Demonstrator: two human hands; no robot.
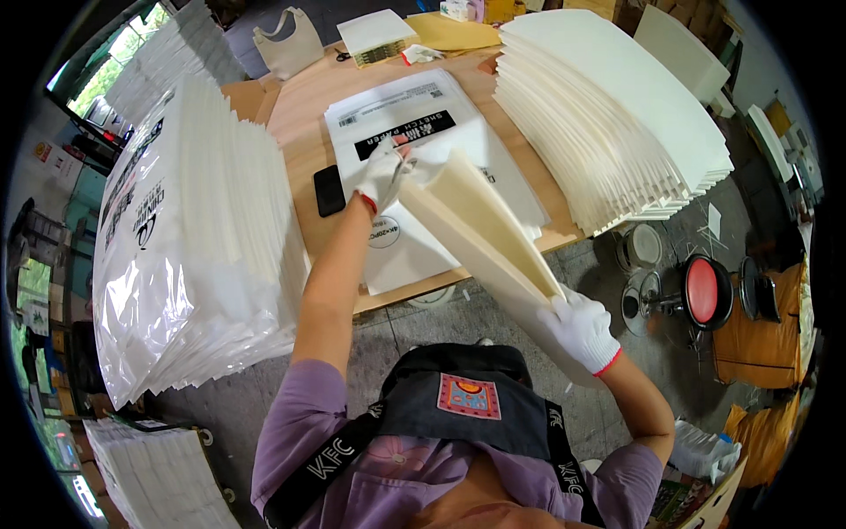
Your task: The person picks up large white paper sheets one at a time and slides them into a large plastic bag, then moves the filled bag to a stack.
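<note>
My right hand [582,331], in a white knit glove with a red cuff, grips the near end of a thick sheaf of cream-white paper [471,242]. The sheaf is bent lengthwise into a trough and slants over the table's front edge. At its far end my left hand [385,169], gloved alike with fingertips bare, is closed on thin, shiny film that looks like the edge of a plastic bag [407,167]. Beneath both lies a pile of printed white plastic bags [388,106] on the wooden table [304,106]. Part of the left fingers' hold is hidden.
A black phone [330,191] lies left of the pile. Tall stacks of bagged paper [194,238] stand at the left, and fanned white paper [608,106] at the right. Farther back are a cream bag [289,48] and a white pad [376,33]. A red-seated stool [702,289] stands right.
</note>
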